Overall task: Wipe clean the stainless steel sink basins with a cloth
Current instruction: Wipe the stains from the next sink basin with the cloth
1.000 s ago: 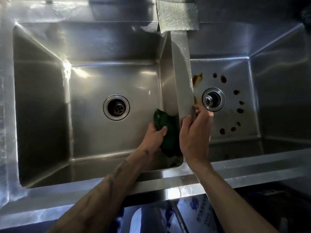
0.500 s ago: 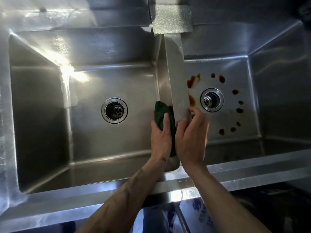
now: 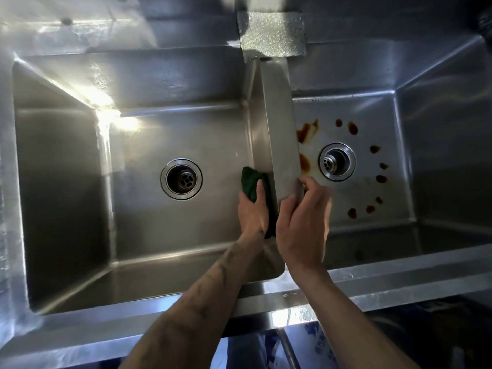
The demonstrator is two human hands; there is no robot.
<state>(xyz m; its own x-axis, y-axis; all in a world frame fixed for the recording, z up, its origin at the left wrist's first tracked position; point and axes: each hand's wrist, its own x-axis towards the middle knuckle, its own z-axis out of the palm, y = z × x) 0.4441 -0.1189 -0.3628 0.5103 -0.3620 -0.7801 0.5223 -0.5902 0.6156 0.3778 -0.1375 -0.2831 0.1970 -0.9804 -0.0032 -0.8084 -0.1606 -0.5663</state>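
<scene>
left hand clamps one green cloth; right hand seemingly grips the divider between two basins.

Shiny steel sink, matt green cloth.

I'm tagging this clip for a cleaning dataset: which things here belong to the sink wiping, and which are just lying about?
In the job: green cloth, left hand, right hand, divider, left basin, right basin, brown stains.
Lying about: rough grey pad on the back ledge, printed packaging under the sink.
</scene>
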